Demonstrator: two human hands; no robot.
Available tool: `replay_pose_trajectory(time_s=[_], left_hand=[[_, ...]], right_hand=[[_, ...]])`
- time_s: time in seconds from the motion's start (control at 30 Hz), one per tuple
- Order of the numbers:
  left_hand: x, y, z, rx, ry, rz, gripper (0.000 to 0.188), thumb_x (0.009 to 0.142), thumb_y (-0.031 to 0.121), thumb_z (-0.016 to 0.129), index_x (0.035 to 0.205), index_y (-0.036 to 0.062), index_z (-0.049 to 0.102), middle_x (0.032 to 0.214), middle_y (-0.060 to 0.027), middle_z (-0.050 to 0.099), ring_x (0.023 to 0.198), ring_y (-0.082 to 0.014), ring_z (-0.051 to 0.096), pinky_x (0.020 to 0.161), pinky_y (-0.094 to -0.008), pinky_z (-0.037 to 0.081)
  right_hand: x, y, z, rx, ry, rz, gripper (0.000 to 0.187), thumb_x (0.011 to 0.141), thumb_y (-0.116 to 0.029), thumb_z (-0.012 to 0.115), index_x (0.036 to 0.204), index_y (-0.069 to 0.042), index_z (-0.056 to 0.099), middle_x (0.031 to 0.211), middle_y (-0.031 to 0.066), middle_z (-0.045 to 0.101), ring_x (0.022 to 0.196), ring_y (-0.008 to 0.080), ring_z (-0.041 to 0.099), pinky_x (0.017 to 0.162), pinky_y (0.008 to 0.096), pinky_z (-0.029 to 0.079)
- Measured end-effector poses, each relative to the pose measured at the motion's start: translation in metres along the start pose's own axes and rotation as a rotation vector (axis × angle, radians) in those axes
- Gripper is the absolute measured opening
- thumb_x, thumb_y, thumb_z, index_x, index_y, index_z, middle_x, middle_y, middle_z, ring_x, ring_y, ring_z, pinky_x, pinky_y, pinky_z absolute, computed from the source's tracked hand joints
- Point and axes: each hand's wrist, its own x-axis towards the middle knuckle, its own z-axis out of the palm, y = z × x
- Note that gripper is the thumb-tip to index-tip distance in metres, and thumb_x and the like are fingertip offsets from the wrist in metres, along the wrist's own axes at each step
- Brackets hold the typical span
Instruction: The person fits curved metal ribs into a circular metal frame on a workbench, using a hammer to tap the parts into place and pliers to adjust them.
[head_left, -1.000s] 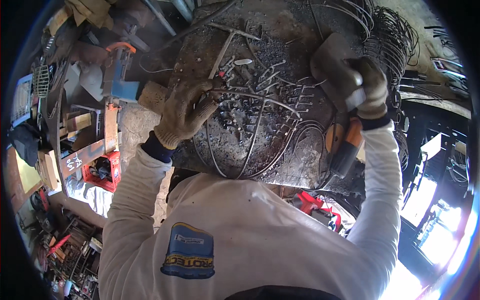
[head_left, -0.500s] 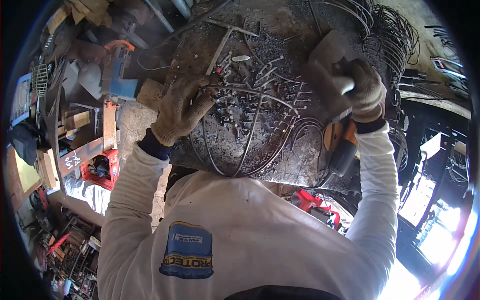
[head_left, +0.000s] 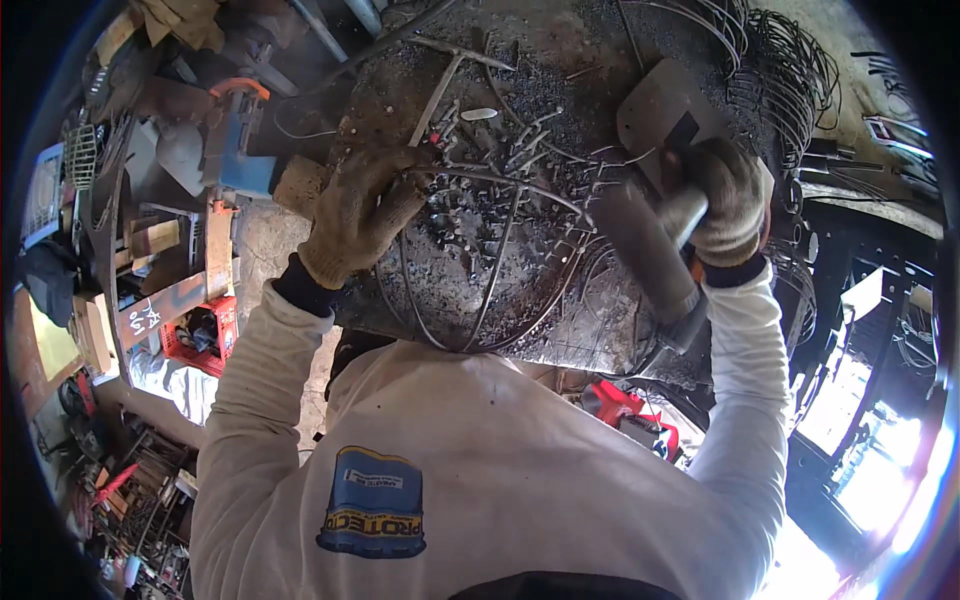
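Note:
My left hand (head_left: 365,210), in a brown knit glove, is closed on one end of a frame of bent metal rods (head_left: 490,177). The frame's curved rods reach across the bench top toward my body. In my right hand (head_left: 728,195), also gloved, is a hammer; its thick metal head (head_left: 645,248) hangs over the rods' right end, and whether it touches them I cannot tell. Small nail-like metal bits (head_left: 530,150) lie scattered under and beyond the frame. Partly behind the hammer lies a black and orange power tool (head_left: 683,335).
A T-shaped metal tool (head_left: 437,100) lies at the bench's far side. A flat dark plate (head_left: 650,105) is beyond the hammer. Bundled bent rods (head_left: 795,75) stand at far right. On the left are a blue and orange clamp (head_left: 240,165) and a red crate (head_left: 228,335).
The hammer has swung down and left, its head now over the rods' right end. My left hand and the rod frame have barely moved.

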Motion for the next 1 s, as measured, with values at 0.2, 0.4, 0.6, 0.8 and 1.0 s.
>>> replay_pose_trajectory(time_s=[0.2, 0.4, 0.6, 0.8, 1.0], left_hand=[[0.0, 0.007, -0.01, -0.187, -0.132, -0.22, 0.024, 0.088, 0.006, 0.076, 0.111, 0.0079, 0.069, 0.118, -0.0125, 0.068, 0.098, -0.0311, 0.068, 0.078, -0.0424, 0.057], [-0.006, 0.008, 0.003, -0.255, 0.084, -0.275, 0.021, 0.091, 0.009, 0.075, 0.111, 0.0059, 0.07, 0.113, -0.0118, 0.07, 0.098, -0.0278, 0.068, 0.08, -0.041, 0.056], [-0.001, 0.021, -0.006, -0.211, -0.087, -0.323, 0.027, 0.09, 0.011, 0.076, 0.115, 0.004, 0.068, 0.111, -0.0117, 0.072, 0.1, -0.0272, 0.068, 0.085, -0.0413, 0.055], [-0.003, -0.002, 0.0, 0.011, -0.013, 0.023, 0.031, 0.088, 0.008, 0.077, 0.117, 0.0102, 0.068, 0.118, -0.0114, 0.069, 0.105, -0.0313, 0.067, 0.089, -0.0429, 0.056], [-0.002, 0.003, -0.002, -0.028, -0.068, -0.123, 0.032, 0.085, 0.005, 0.079, 0.114, 0.011, 0.069, 0.119, -0.0117, 0.068, 0.103, -0.0314, 0.067, 0.085, -0.042, 0.057]], right_hand=[[-0.006, 0.021, 0.02, -0.021, -0.155, 0.159, 0.021, 0.077, -0.023, 0.083, 0.092, -0.011, 0.074, 0.089, 0.0091, 0.07, 0.075, 0.0293, 0.07, 0.065, 0.0389, 0.057], [0.005, 0.004, 0.0, -0.02, 0.054, -0.116, 0.022, 0.074, -0.011, 0.082, 0.094, -0.008, 0.072, 0.087, 0.0104, 0.07, 0.079, 0.0303, 0.07, 0.07, 0.0372, 0.058], [-0.006, 0.027, 0.018, 0.171, -0.189, 0.333, 0.032, 0.075, -0.015, 0.082, 0.104, -0.003, 0.071, 0.091, 0.012, 0.071, 0.086, 0.0339, 0.072, 0.079, 0.0379, 0.058], [0.005, 0.0, -0.004, -0.008, -0.105, 0.109, 0.024, 0.076, -0.028, 0.083, 0.093, -0.013, 0.076, 0.088, 0.0068, 0.071, 0.077, 0.0284, 0.07, 0.068, 0.0401, 0.057], [-0.008, 0.007, 0.028, -0.03, -0.17, 0.21, 0.026, 0.073, -0.025, 0.083, 0.093, -0.012, 0.073, 0.086, 0.008, 0.071, 0.074, 0.0322, 0.071, 0.063, 0.0417, 0.058]])
